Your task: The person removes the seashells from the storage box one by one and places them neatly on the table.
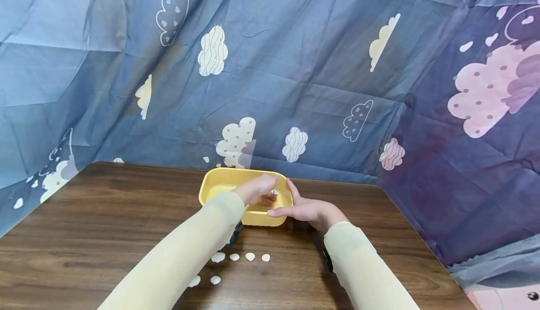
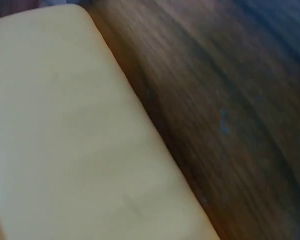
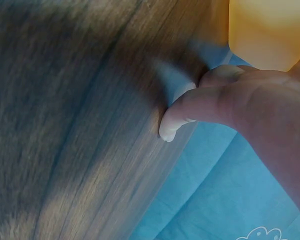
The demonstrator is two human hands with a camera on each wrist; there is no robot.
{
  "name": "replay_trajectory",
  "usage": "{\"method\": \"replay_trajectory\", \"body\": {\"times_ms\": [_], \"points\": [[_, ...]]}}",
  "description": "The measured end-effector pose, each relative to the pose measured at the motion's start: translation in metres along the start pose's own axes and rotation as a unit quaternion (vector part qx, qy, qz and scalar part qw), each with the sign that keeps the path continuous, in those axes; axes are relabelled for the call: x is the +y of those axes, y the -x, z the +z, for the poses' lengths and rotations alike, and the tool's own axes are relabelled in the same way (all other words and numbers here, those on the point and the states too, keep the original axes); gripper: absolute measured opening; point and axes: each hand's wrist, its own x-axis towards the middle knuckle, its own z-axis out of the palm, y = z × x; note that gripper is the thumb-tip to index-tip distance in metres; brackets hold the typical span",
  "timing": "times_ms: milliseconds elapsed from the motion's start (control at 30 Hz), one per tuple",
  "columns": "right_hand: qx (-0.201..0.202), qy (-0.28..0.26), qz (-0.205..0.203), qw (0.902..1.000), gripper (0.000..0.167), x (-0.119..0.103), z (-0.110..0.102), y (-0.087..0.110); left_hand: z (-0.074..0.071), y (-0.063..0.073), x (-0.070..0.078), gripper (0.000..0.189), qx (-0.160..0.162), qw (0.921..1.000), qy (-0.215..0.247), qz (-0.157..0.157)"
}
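A yellow plastic bin stands near the back edge of the table. My left hand reaches down into it from the front, fingers curled, with a small whitish object at the fingertips; its kind is too small to tell. My right hand grips the bin's right end, thumb on the front rim and fingers along the side wall. From the right wrist view, that hand's fingers curve beside the bin, low over the table. The left wrist view shows mainly a blurred pale surface, not the hand.
White seashells lie in two rows on the brown wooden table in front of the bin, among them one shell and another. My left sleeve covers part of the rows. A blue cloud-print cloth hangs behind the table.
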Motion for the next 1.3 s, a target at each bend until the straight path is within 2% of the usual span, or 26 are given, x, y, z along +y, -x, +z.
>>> {"method": "replay_trajectory", "body": {"times_ms": [133,267,333,433,500,533,667,733,833,1000,1167,1233,1300], "points": [[0.001,0.0,-0.001,1.0,0.137,0.0,0.001,0.001,-0.004,0.003,0.0,0.036,0.011,0.9994,-0.032,-0.002],[0.001,-0.002,-0.001,1.0,0.137,-0.001,0.001,0.002,-0.007,0.001,-0.001,0.016,0.029,0.9929,-0.116,0.004],[0.002,-0.003,-0.002,1.0,0.137,-0.001,0.001,0.003,-0.007,-0.002,-0.001,0.019,0.029,0.9836,-0.177,0.016],[0.001,-0.004,-0.002,1.0,0.137,-0.001,0.001,0.004,-0.006,-0.007,0.0,0.041,0.024,0.9618,-0.271,0.036],[-0.001,-0.004,-0.001,1.0,0.136,-0.001,0.001,0.004,-0.005,-0.011,0.0,0.047,0.024,0.9526,-0.3,0.043],[-0.001,-0.004,-0.002,1.0,0.136,-0.001,0.001,0.004,-0.004,-0.013,0.0,0.048,0.026,0.9499,-0.308,0.044],[-0.001,-0.003,0.002,1.0,0.136,-0.002,0.0,0.005,-0.003,-0.019,-0.002,0.042,0.032,0.9472,-0.316,0.045],[-0.002,-0.003,0.004,1.0,0.136,-0.001,0.001,0.005,-0.004,-0.022,-0.003,0.037,0.037,0.9419,-0.331,0.044],[-0.003,-0.004,0.004,1.0,0.137,-0.001,0.001,0.004,-0.005,-0.027,-0.004,0.03,0.048,0.9293,-0.364,0.045],[0.003,-0.002,0.0,1.0,0.137,-0.002,0.0,0.003,-0.008,-0.031,0.0,0.016,0.052,0.9127,-0.403,0.041],[0.002,0.001,0.003,1.0,0.136,-0.002,0.0,0.003,-0.01,-0.027,0.003,0.013,0.04,0.9105,-0.411,0.02],[0.0,0.001,0.006,1.0,0.136,-0.002,0.0,0.004,-0.01,-0.025,0.004,0.015,0.037,0.9124,-0.407,0.013],[0.0,0.0,0.007,1.0,0.136,-0.002,0.0,0.005,-0.01,-0.023,0.005,0.017,0.037,0.9022,-0.429,0.017]]}}
